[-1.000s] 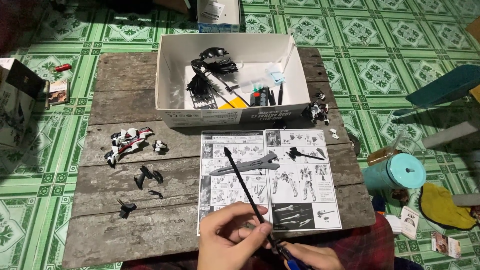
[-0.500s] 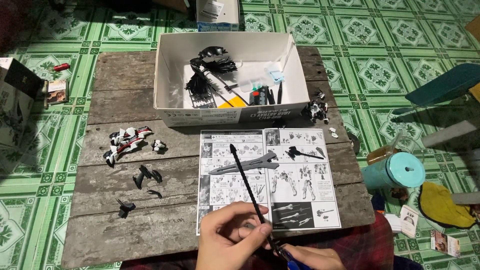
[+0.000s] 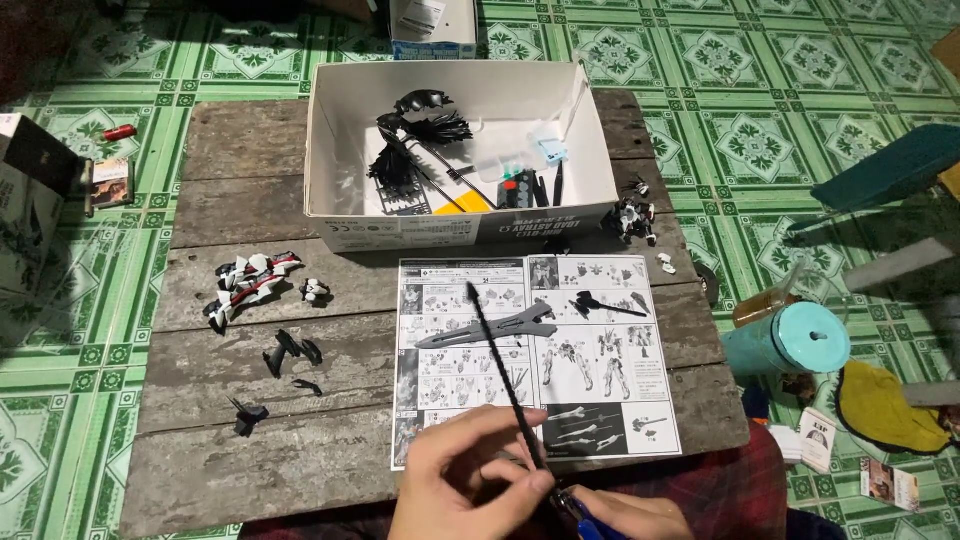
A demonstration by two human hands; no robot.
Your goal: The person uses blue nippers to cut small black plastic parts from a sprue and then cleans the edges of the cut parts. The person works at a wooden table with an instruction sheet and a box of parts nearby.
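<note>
My left hand (image 3: pixel 470 485) pinches a long thin black plastic rod (image 3: pixel 500 365) that slants up and left over the open instruction sheet (image 3: pixel 600 400). Just below it, my right hand (image 3: pixel 625 515) grips a small blue-handled tool (image 3: pixel 580 520) whose tip meets the rod's lower end. A grey sword-shaped part (image 3: pixel 490 328) and a smaller black blade part (image 3: pixel 605 305) lie on the sheet. All of this rests on a weathered wooden board (image 3: pixel 230 210).
A white cardboard box (image 3: pixel 340 140) at the back holds black parts frames and small tools. Model pieces lie left: a white-red-black assembly (image 3: pixel 250 285) and small black bits (image 3: pixel 290 352). A small figure part (image 3: pixel 632 218) stands right of the box. A teal cup (image 3: pixel 790 340) sits on the green tiled floor.
The rod's upper tip has swung slightly to the right and my left hand's fingers have shifted a little along it. Everything on the board stays where it was.
</note>
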